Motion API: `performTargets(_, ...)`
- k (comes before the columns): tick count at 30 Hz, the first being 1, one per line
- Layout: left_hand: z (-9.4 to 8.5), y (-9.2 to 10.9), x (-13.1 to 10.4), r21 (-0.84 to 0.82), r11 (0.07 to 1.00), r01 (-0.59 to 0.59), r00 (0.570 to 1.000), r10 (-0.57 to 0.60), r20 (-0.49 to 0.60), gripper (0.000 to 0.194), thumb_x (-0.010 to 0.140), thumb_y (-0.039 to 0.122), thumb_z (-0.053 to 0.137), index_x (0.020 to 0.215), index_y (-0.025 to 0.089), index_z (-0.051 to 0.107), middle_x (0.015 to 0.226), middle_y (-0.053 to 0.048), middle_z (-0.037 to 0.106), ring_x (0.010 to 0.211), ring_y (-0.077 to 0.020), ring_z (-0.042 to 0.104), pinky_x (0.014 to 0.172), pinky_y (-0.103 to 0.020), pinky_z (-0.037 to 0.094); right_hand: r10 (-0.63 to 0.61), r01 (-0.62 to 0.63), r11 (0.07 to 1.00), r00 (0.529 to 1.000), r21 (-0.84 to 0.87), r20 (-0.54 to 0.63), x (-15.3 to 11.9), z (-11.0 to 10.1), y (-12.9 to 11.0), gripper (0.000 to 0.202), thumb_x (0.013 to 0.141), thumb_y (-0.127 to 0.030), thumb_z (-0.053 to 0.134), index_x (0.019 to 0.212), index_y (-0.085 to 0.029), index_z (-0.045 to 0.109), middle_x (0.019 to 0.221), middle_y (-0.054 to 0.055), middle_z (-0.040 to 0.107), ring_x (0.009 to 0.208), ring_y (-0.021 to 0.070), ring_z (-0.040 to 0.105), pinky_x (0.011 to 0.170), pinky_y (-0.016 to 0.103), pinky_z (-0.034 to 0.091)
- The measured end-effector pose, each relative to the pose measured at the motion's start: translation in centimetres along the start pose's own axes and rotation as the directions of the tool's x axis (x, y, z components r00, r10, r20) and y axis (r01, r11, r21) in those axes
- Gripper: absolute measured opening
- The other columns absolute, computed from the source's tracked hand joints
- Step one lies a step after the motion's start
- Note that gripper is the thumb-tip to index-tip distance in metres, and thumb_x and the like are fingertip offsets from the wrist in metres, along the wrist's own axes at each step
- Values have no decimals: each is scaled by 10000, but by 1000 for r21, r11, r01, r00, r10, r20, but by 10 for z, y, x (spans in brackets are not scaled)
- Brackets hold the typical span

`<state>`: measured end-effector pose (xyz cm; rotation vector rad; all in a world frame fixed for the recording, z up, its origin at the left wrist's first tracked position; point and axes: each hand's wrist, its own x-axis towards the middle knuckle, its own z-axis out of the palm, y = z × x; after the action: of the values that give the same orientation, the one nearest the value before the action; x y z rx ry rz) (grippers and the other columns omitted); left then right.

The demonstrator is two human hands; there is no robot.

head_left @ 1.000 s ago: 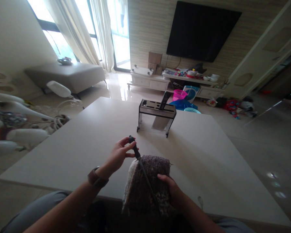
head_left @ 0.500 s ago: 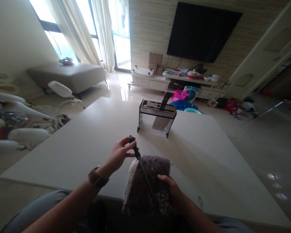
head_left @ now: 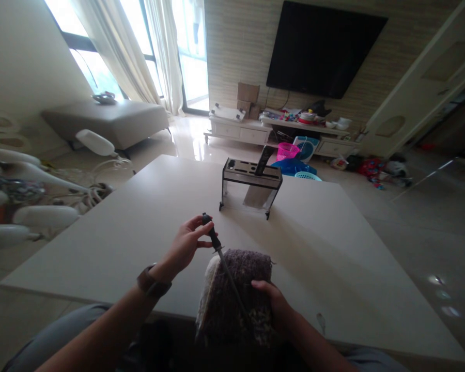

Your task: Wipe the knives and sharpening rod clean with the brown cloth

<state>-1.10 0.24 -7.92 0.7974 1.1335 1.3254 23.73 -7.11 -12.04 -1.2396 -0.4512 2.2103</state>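
My left hand [head_left: 191, 238] pinches the black handle of a sharpening steel [head_left: 231, 281] between thumb and fingers. The steel's long thin rod slants down to the right across a thick woven cloth [head_left: 242, 266], brown-grey with a pale side. My right hand [head_left: 273, 299] grips the cloth's right edge, thumb on top and the other fingers hidden beneath. The cloth hangs over the table's near edge, and its lower end is dark. Beyond my hands a knife block [head_left: 251, 175] with clear sides stands on the white table [head_left: 158, 206], holding one wide-bladed knife [head_left: 263, 160] with a black handle.
A small clear object [head_left: 320, 323] lies near the table's front right edge. Past the table are a pink basket [head_left: 287, 151], a blue tub [head_left: 294, 168] and a cluttered TV cabinet [head_left: 240, 134]. White lamp-like parts [head_left: 46, 216] stand on the left.
My left hand has shifted slightly left and up with the steel, drawing its rod a little along the cloth. My right hand and the cloth stay nearly in place.
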Motion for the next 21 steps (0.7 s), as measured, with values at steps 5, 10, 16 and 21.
performTargets(5, 4, -4, -3, 5, 1000, 24, 1000, -24, -1, 426, 721, 336, 860, 1045, 130, 676, 942, -71, 673, 765, -205, 711, 540, -318, 640, -20, 19, 1000, 1000, -21, -14, -3, 4, -1, 437, 726, -355, 709, 1087, -109, 723, 836, 108, 790, 815, 281, 764, 829, 405, 594)
performTargets(10, 9, -7, -6, 11, 998, 56, 998, -56, 19, 426, 738, 334, 847, 1065, 128, 667, 943, -78, 663, 783, -213, 714, 552, -311, 641, 28, -27, 999, 999, 24, -41, -2, 4, -2, 342, 751, -330, 671, 988, -94, 744, 813, 119, 788, 781, 264, 759, 798, 378, 595)
performTargets(16, 11, -18, -9, 31, 996, 79, 991, -82, 102, 376, 759, 336, 838, 1015, 134, 652, 931, -51, 625, 810, -199, 707, 559, -287, 645, 108, -102, 988, 993, 113, -41, 0, 0, -1, 289, 769, -340, 651, 864, -84, 749, 726, 124, 771, 684, 237, 741, 739, 347, 584)
performTargets(21, 13, -19, -10, 40, 989, 144, 984, -148, 104, 398, 736, 321, 864, 968, 144, 593, 969, -80, 672, 796, -214, 726, 514, -259, 625, 60, -73, 994, 987, 85, 148, -5, -10, 3, 330, 620, -275, 761, 900, -100, 755, 780, 115, 789, 808, 286, 762, 887, 417, 557)
